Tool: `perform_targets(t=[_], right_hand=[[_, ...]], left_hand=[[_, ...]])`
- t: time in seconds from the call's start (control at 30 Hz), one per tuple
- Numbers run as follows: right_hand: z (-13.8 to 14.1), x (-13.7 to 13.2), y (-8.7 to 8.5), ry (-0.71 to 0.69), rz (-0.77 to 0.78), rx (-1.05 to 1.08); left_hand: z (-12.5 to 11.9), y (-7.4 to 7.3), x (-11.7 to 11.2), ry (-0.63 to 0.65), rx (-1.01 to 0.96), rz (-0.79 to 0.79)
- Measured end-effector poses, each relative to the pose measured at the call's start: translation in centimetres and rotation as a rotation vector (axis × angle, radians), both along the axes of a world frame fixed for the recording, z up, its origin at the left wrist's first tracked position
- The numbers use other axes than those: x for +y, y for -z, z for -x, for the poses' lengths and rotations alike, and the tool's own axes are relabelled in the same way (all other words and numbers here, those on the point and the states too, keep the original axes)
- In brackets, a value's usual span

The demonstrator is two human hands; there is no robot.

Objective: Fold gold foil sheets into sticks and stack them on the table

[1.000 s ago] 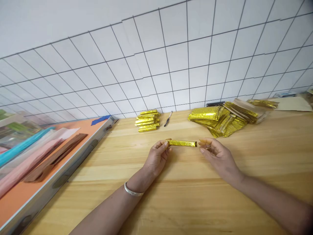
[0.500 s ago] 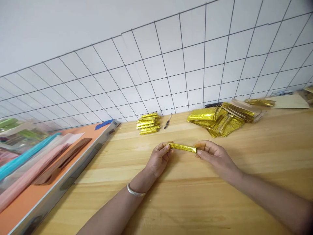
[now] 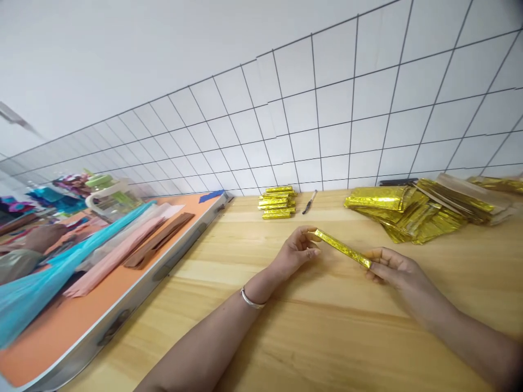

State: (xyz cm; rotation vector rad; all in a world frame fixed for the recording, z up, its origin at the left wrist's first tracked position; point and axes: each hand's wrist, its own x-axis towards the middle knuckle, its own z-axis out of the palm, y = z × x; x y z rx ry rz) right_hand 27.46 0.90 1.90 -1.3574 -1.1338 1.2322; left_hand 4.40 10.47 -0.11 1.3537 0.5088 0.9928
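Note:
A narrow, folded gold foil strip [image 3: 342, 248] hangs slantwise above the wooden table, its left end higher than its right. My right hand [image 3: 394, 269] pinches the lower right end between thumb and fingers. At the upper left end is my left hand [image 3: 298, 253], wearing a bracelet on the wrist; its thumb is spread away from the strip and its curved fingers are at or just behind the tip. Beyond my hands lies a small stack of similar gold strips [image 3: 278, 202]. A larger pile of flat gold foil pieces [image 3: 412, 212] spreads out farther right.
A pen [image 3: 309, 202] lies beside the small stack. On the left, an orange-topped board [image 3: 163, 261] with a raised pale edge carries turquoise, pink and brown paper strips, and a green-lidded bottle [image 3: 110, 190]. Another person's hand [image 3: 44, 237] is at the far left. A gridded wall stands behind.
The view has swung left. The foil strip now tilts more steeply, down toward my right hand. My left thumb has come off the strip and spread apart; my right hand keeps its pinch.

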Motion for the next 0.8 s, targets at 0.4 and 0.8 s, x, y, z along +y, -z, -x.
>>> perform_targets(t=[0.4,0.8], right_hand=[[-0.7,0.9,1.7,-0.046,0.009,-0.177],[-0.1,1.1,3.0,-0.069,-0.052,-0.205]], left_hand=[[0.8,1.1,0.4,-0.027,0.309,-0.191],[6.9,1.1,7.7,-0.342,0.407,-0.175]])
